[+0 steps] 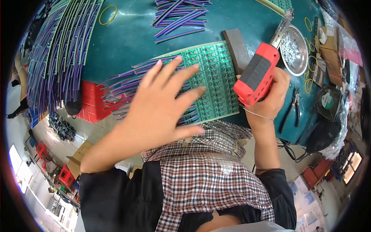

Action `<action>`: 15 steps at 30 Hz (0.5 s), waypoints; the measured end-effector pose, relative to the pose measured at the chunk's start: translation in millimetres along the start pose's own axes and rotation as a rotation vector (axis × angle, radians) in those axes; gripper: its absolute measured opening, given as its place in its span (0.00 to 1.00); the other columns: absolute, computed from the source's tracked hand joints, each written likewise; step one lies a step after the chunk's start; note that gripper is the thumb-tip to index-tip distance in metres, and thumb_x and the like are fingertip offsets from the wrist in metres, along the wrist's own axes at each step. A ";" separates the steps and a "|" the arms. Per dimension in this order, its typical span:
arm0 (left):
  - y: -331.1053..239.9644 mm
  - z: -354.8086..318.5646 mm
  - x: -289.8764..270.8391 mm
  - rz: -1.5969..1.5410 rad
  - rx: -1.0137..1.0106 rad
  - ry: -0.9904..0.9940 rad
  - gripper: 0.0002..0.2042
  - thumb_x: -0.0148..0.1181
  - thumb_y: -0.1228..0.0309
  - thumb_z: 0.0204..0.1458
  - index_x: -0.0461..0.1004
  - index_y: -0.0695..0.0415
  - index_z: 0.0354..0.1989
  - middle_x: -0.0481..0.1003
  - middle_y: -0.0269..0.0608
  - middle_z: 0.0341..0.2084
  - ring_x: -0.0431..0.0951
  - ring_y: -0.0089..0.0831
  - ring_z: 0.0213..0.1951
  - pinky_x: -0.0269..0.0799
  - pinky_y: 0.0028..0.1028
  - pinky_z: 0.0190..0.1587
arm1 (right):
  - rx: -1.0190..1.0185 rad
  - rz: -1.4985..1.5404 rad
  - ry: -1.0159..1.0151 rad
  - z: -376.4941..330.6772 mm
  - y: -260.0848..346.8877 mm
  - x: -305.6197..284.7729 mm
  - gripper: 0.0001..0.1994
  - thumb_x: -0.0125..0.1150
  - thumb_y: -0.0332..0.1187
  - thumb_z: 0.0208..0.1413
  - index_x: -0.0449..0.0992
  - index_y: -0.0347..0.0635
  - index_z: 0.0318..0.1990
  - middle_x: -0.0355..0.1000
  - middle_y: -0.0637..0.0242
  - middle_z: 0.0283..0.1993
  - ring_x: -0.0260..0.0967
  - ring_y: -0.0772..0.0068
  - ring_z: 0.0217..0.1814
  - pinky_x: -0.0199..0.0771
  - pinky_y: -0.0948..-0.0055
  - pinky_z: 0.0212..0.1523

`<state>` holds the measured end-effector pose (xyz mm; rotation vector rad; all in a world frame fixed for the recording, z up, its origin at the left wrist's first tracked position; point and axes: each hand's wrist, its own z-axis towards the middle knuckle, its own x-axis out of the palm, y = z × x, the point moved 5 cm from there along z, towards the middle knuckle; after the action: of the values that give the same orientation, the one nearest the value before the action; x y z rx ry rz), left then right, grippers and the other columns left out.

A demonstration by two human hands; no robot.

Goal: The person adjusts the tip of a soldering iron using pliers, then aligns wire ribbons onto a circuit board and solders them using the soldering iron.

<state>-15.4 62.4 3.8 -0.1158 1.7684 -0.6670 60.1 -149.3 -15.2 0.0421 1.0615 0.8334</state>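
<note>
Person in a plaid apron leans over a teal workbench (127, 42). Left hand (162, 102), fingers spread flat & grasping nothing, presses on striped ribbon-cable ends along the near-left edge of a green circuit-board panel (216, 73). The panel lies just ahead & to the right of that hand, long axis running left-right, slightly tilted. Right hand (272, 96) is clenched round a red soldering gun (257, 75), tip pointing away, just beside the panel's right edge; this hand is nearer the panel's right end. Past the gun, a round metal dish (295, 50) holds silvery solder bits. Farther back, more ribbon-cable pieces (179, 17).
</note>
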 end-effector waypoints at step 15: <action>65.6 94.0 -19.6 0.297 -0.080 -0.277 0.08 0.66 0.66 0.51 0.76 0.55 0.33 0.76 0.45 0.38 0.77 0.45 0.49 0.74 0.35 0.50 | 0.637 0.750 0.374 -61.6 22.4 -76.0 0.34 0.74 0.48 0.57 0.63 0.44 0.63 0.66 0.65 0.50 0.74 0.68 0.44 0.71 0.70 0.43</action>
<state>93.7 89.7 -26.0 0.0014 1.5050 -0.3467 -17.8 -202.2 19.4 0.8959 1.6727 1.1578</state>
